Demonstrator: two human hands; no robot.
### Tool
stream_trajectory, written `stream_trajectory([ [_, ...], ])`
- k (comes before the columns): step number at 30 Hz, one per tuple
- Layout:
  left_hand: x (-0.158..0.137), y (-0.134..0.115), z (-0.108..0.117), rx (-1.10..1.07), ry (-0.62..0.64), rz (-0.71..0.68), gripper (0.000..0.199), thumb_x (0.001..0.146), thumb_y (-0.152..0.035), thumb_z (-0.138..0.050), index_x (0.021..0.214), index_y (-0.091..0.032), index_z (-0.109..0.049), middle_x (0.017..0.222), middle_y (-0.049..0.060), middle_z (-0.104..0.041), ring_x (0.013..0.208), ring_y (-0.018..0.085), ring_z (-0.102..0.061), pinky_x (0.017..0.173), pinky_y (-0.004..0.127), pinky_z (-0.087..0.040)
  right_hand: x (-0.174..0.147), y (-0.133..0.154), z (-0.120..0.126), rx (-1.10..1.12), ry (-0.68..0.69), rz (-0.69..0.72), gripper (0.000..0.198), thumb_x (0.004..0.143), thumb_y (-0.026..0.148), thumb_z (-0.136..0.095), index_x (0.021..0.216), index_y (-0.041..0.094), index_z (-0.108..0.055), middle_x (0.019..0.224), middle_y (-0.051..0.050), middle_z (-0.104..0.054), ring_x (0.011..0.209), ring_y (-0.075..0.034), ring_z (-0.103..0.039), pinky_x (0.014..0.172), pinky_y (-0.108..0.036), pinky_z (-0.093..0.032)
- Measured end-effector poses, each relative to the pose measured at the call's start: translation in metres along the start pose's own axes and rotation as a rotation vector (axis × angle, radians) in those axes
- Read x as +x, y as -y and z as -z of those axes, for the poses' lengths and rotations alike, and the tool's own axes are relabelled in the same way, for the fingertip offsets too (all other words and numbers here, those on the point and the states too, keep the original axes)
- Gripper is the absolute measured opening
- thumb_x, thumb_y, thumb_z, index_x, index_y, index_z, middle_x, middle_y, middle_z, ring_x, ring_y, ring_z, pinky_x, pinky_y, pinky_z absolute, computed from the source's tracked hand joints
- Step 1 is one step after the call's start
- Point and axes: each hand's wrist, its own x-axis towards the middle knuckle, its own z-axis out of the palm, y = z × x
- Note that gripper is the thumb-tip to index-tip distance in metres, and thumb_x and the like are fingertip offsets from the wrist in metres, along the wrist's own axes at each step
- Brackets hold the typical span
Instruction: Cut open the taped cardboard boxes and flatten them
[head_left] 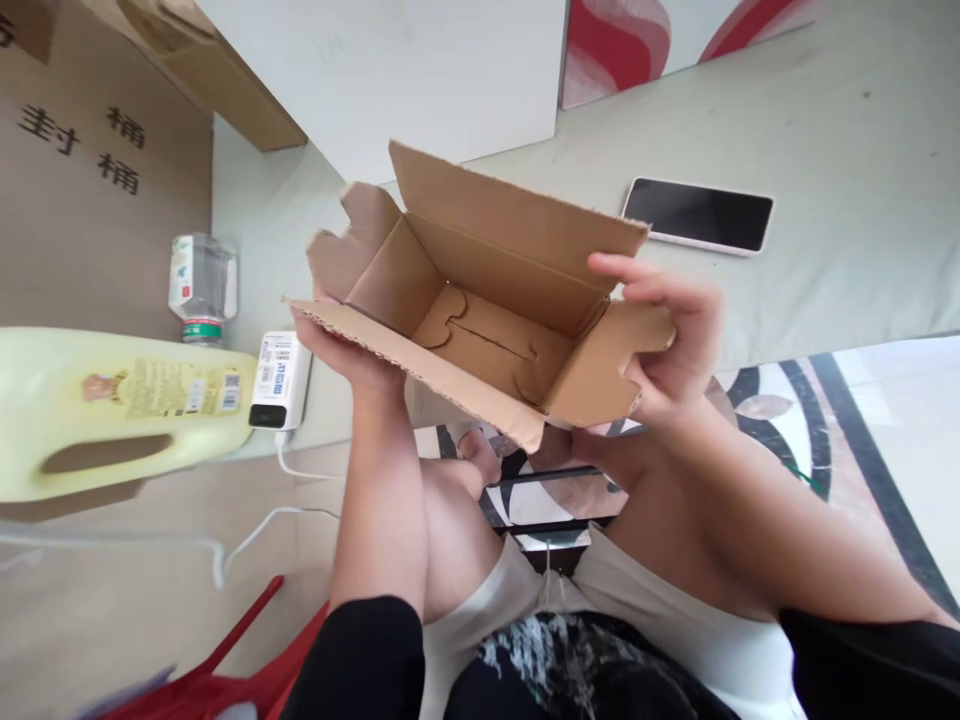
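Note:
Between my two hands is a small brown cardboard box, tilted with its opening toward me. Its flaps stand outward, and the interlocked bottom shows inside with nothing lying on it. My left hand is wrapped round the box's left side, with most of its fingers hidden behind the cardboard. On the other side, my right hand grips the right end flap; its index finger reaches along the corner of the far flap. A smartphone with a dark screen lies on the pale surface beyond my right hand.
At left are a large pale-yellow jug, a clear bottle and a white power bank with a cable. A big carton stands behind them. A white box is at the back. Below left is a red object.

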Motion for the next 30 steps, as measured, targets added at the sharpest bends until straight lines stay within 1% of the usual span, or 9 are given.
stream_trajectory([
  [3, -0.013, 0.009, 0.003, 0.060, 0.113, -0.284, 0.076, 0.093, -0.077, -0.017, 0.089, -0.017, -0.063, 0.090, 0.006, -0.064, 0.100, 0.019, -0.061, 0.096, 0.036, -0.046, -0.004, -0.004, 0.007, 0.076, -0.031, -0.144, 0.042, 0.087, 0.016, -0.049, 0.121, 0.039, -0.041, 0.138, -0.001, -0.059, 0.123, -0.022, -0.063, 0.053, -0.028, -0.050],
  [6, -0.024, 0.015, 0.008, 0.177, 0.080, -0.374, 0.075, 0.099, -0.067, -0.015, 0.076, -0.015, -0.063, 0.080, 0.006, -0.057, 0.085, 0.015, -0.058, 0.090, 0.035, -0.046, -0.004, -0.007, 0.011, -0.015, -0.037, -0.207, 0.037, 0.089, 0.018, -0.050, 0.120, 0.038, -0.045, 0.139, -0.001, -0.056, 0.123, -0.023, -0.061, 0.051, -0.030, -0.048],
  [10, -0.034, 0.015, 0.010, 0.354, 0.080, -0.408, 0.037, 0.100, -0.046, -0.045, 0.077, -0.018, -0.056, 0.079, 0.001, -0.051, 0.081, 0.012, -0.055, 0.086, 0.029, -0.046, 0.001, -0.008, 0.014, -0.100, -0.093, -0.251, 0.044, 0.087, 0.018, -0.054, 0.126, 0.035, -0.044, 0.148, -0.002, -0.047, 0.082, -0.015, -0.068, 0.057, -0.032, -0.054],
  [13, -0.041, 0.013, 0.013, 0.465, 0.044, -0.346, 0.036, 0.087, -0.053, -0.065, 0.078, -0.021, -0.053, 0.080, 0.000, -0.051, 0.086, 0.014, -0.056, 0.083, 0.026, -0.048, 0.006, -0.008, 0.015, -0.017, -0.061, -0.295, 0.055, 0.086, 0.015, -0.053, 0.134, 0.038, -0.039, 0.153, 0.000, -0.043, 0.084, -0.015, -0.068, 0.061, -0.029, -0.055],
  [17, -0.050, 0.012, 0.025, 0.549, 0.038, -0.391, 0.048, 0.078, -0.069, -0.067, 0.089, -0.023, -0.058, 0.087, 0.001, -0.054, 0.091, 0.016, -0.058, 0.087, 0.028, -0.050, 0.007, -0.014, 0.015, 0.025, 0.000, -0.258, 0.027, 0.093, 0.030, -0.044, 0.118, 0.032, -0.055, 0.126, -0.003, -0.063, 0.119, -0.024, -0.063, 0.087, -0.037, -0.058],
  [20, -0.063, 0.015, 0.039, 0.581, 0.094, -0.473, 0.058, 0.075, -0.068, -0.070, 0.115, -0.028, -0.056, 0.087, 0.001, -0.052, 0.089, 0.017, -0.059, 0.092, 0.031, -0.049, 0.002, -0.021, 0.016, 0.131, -0.039, -0.118, 0.035, 0.097, 0.042, -0.032, 0.095, 0.030, -0.064, 0.111, -0.006, -0.067, 0.116, -0.027, -0.062, 0.099, -0.046, -0.053],
  [24, -0.083, 0.016, 0.050, 0.634, 0.093, -0.514, 0.064, 0.080, -0.063, -0.067, 0.133, -0.033, -0.048, 0.100, 0.003, -0.055, 0.104, 0.020, -0.060, 0.103, 0.038, -0.047, -0.001, -0.025, 0.018, 0.147, 0.006, -0.068, 0.031, 0.093, 0.051, -0.044, 0.083, 0.028, -0.063, 0.110, -0.007, -0.067, 0.113, -0.028, -0.061, 0.103, -0.050, -0.050],
  [27, -0.087, 0.017, 0.051, 0.707, 0.090, -0.513, 0.051, 0.082, -0.063, -0.063, 0.122, -0.031, -0.062, 0.126, 0.005, -0.055, 0.127, 0.025, -0.053, 0.116, 0.041, -0.040, 0.001, -0.025, 0.019, 0.127, 0.024, -0.107, 0.024, 0.092, 0.044, -0.055, 0.078, 0.025, -0.062, 0.112, -0.008, -0.067, 0.114, -0.025, -0.060, 0.109, -0.049, -0.046],
  [30, -0.082, 0.020, 0.050, 0.692, 0.090, -0.474, 0.039, 0.083, -0.062, -0.061, 0.099, -0.028, -0.073, 0.136, 0.003, -0.055, 0.139, 0.026, -0.046, 0.123, 0.041, -0.033, 0.003, -0.025, 0.018, 0.140, 0.049, -0.165, 0.020, 0.092, 0.035, -0.058, 0.076, 0.024, -0.062, 0.116, -0.008, -0.067, 0.117, -0.024, -0.060, 0.112, -0.047, -0.044],
])
